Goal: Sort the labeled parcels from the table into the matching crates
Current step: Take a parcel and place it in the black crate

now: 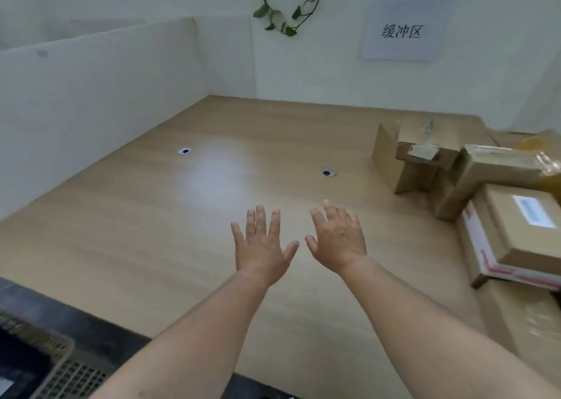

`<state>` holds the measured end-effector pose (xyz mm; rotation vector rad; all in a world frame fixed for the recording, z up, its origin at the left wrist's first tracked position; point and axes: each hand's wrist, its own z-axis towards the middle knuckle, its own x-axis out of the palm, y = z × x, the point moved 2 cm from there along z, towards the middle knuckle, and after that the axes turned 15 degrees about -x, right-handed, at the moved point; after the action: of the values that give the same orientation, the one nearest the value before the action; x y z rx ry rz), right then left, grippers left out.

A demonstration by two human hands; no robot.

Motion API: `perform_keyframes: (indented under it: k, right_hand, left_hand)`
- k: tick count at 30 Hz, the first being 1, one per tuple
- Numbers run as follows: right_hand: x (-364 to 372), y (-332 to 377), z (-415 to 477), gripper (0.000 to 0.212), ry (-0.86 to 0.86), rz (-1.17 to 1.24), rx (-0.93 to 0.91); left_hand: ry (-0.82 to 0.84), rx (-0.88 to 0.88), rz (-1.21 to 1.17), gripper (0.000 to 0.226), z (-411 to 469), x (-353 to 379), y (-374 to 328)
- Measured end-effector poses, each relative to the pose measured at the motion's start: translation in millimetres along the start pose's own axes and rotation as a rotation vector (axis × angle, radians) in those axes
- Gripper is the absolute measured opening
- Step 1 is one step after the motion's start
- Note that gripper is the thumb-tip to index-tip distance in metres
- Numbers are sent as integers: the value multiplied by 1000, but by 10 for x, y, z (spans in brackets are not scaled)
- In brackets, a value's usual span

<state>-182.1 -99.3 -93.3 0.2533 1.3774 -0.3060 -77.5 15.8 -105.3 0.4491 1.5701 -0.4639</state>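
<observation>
Both hands hover side by side over the middle of the wooden table (151,216), palms down, fingers spread and straight, holding nothing. My left hand (262,245) is just left of my right hand (338,239). Cardboard parcels are piled at the table's right edge: a box with a white label (522,225) on top of a box with red-and-white tape (482,259), a long box (485,177) behind it, and an open-flapped box (403,161) farther back. A slatted crate (51,365) shows at the bottom left, below the table's front edge.
White partition walls (100,95) close the table at left and back. A paper sign (403,31) hangs on the back wall, with a trailing plant (273,6) above. Two cable holes (184,151) (328,172) sit in the tabletop. Another large carton (528,332) lies at the lower right.
</observation>
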Motion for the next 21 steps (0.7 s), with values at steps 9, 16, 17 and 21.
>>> perform_keyframes:
  k: [9, 16, 17, 21]
  right_hand:
    - [-187, -557, -323, 65, 39, -111, 269]
    - [-150, -727, -645, 65, 67, -109, 421]
    - [-148, -777, -705, 65, 73, -112, 439]
    - [-195, -1066, -900, 64, 64, -118, 535]
  left_hand:
    - [47, 264, -38, 78, 198, 68, -711]
    - [85, 417, -26, 78, 185, 255, -1125]
    - [95, 440, -25, 78, 157, 271, -1206]
    - [102, 515, -35, 79, 96, 253, -1557]
